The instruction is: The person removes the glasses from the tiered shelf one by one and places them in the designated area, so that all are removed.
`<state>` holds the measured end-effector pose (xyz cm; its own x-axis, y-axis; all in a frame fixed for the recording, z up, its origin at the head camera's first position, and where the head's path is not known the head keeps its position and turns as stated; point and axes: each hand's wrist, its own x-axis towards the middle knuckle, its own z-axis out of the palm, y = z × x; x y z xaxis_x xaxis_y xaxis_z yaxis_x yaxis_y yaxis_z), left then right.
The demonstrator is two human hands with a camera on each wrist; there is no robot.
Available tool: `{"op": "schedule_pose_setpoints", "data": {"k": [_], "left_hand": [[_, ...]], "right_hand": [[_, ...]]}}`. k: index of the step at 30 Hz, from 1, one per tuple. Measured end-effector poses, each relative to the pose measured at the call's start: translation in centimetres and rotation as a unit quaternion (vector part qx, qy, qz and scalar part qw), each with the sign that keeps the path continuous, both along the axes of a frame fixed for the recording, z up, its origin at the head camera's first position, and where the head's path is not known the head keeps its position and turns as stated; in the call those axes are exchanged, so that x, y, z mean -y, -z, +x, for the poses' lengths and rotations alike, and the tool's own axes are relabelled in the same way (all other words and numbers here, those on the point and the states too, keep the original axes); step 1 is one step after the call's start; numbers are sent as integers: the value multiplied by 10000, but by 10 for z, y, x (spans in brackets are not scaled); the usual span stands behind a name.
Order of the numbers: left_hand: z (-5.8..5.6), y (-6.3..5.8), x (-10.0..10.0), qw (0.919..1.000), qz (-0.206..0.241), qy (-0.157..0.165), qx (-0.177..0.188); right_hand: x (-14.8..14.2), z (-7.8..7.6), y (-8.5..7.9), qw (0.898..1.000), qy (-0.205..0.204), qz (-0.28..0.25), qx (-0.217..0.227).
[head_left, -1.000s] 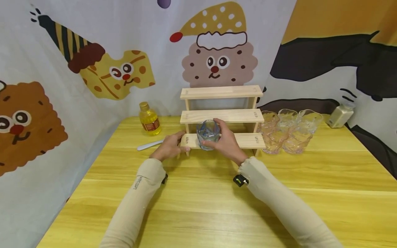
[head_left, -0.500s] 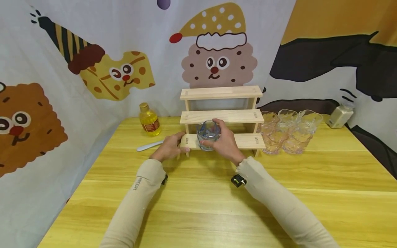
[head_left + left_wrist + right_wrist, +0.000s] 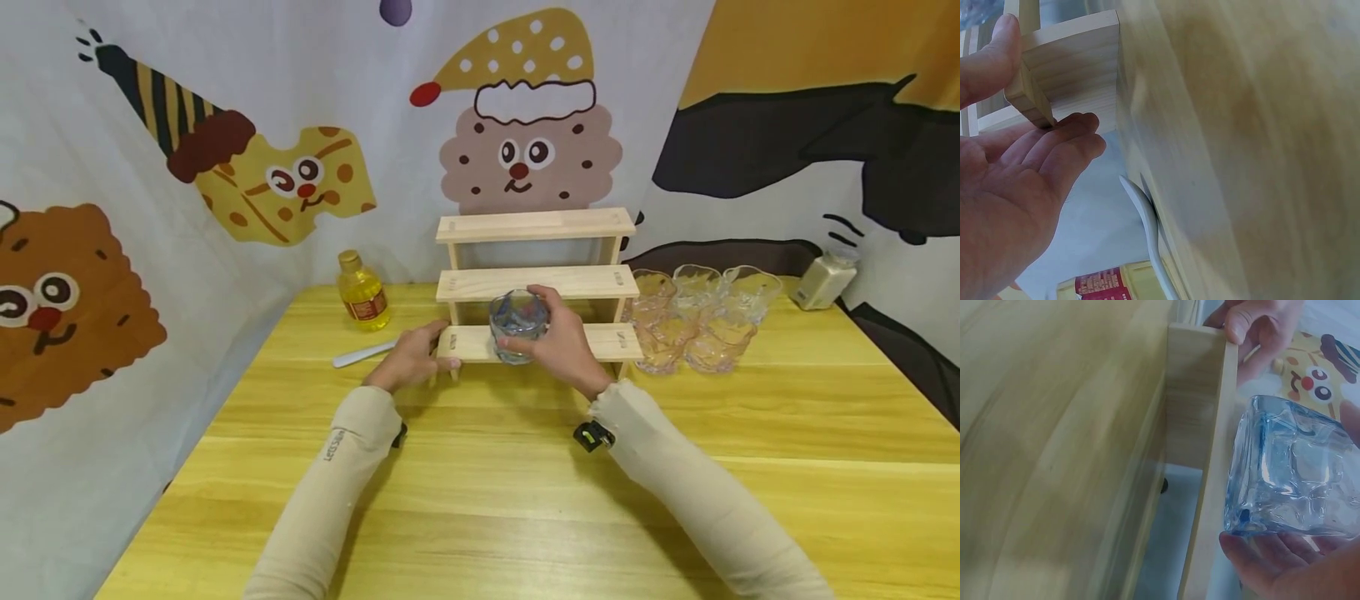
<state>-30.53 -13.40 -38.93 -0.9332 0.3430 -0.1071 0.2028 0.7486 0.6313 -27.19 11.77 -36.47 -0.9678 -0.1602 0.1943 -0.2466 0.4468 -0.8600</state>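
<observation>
A three-step light wooden rack (image 3: 536,283) stands at the back of the table. My left hand (image 3: 411,358) grips the left end of its lowest step (image 3: 471,343). In the left wrist view the thumb lies on one face of that plank (image 3: 1030,100), with the fingers along its end. A bluish clear drinking glass (image 3: 516,321) is upright at the lowest step, left of its middle. My right hand (image 3: 564,343) holds this glass round its side, as the right wrist view shows the glass (image 3: 1291,469) between thumb and fingers. Whether its base touches the step, I cannot tell.
Several clear, pinkish glasses (image 3: 720,337) stand together right of the rack. Behind them on the right is a square jar (image 3: 825,282). An oil bottle (image 3: 363,292) stands left of the rack, with a pale, flat-ended handle (image 3: 362,355) in front. A printed cloth (image 3: 405,167) hangs behind.
Over the last half second my right hand has moved the glass slightly right along the lowest step. My left hand has stayed at the step's end.
</observation>
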Motion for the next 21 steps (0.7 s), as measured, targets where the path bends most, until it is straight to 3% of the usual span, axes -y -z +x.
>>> {"op": "schedule_pose_setpoints", "data": {"k": [21], "left_hand": [[2,-3,-1,10000,7,12,-52]], "right_hand": [[-65,13,-13,9995,142,59,286]]}}
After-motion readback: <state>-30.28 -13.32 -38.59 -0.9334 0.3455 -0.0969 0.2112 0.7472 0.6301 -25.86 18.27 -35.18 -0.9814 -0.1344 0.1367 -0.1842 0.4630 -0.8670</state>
